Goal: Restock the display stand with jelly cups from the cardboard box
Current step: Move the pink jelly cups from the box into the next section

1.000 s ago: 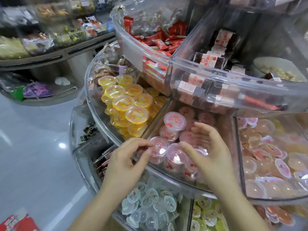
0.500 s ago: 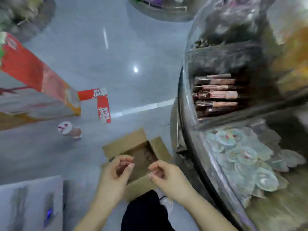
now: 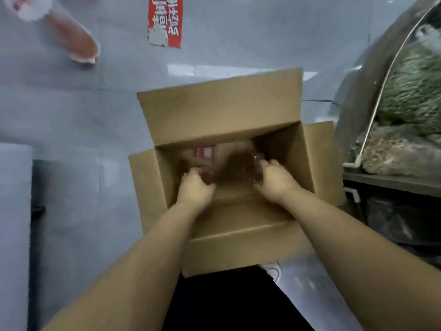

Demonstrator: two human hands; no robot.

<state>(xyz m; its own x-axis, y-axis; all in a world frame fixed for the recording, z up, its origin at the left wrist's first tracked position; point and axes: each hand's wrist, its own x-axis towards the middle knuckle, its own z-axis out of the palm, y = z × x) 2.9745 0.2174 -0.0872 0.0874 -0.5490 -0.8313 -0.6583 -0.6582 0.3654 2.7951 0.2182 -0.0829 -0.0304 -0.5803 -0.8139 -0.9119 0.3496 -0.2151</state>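
Note:
An open cardboard box [image 3: 222, 115] stands on the grey floor in front of me, flaps folded out. Both my hands reach down inside it. My left hand [image 3: 195, 187] has its fingers curled over blurred reddish, clear jelly cups [image 3: 206, 152] at the box's left; whether it holds one is hidden by blur. My right hand [image 3: 274, 180] curls thumb and fingers round a clear jelly cup [image 3: 256, 163] at the box's right. The display stand [image 3: 372, 96] rises at the right edge with its curved clear wall.
A single jelly cup [image 3: 71, 39] lies on its side on the floor at the top left. A torn red label strip [image 3: 164, 20] sticks to the floor beyond the box. My dark trouser leg [image 3: 226, 302] and white shoe [image 3: 273, 271] are just below the box.
My view swung from the stand's jelly cup bins down to the floor. Both hands left the bins, came over the box and now reach deep inside it.

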